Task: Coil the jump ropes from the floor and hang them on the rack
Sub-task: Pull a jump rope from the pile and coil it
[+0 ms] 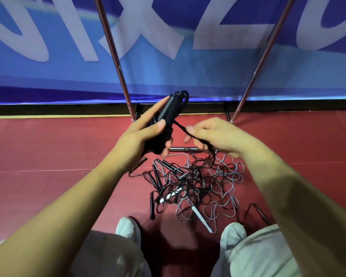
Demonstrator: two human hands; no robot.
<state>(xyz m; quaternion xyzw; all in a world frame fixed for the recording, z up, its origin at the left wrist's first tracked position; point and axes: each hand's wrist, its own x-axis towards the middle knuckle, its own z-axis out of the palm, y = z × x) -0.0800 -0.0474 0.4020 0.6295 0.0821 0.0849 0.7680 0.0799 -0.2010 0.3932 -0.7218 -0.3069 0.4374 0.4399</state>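
Black rope [168, 110], red floor [48, 146], blue banner [188, 72]
Below the left hand [142, 136] and right hand [218, 136], the pile [198, 182] mixes black and pale grey cords with white handles [202, 216]; beyond them the banner bears large white lettering over lighter and darker blue bands.

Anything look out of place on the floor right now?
Yes: the ropes on the floor ahead of the shoes lie in one tangled heap, black and grey cords crossing over each other. The held rope trails down into that heap, so it may snag.
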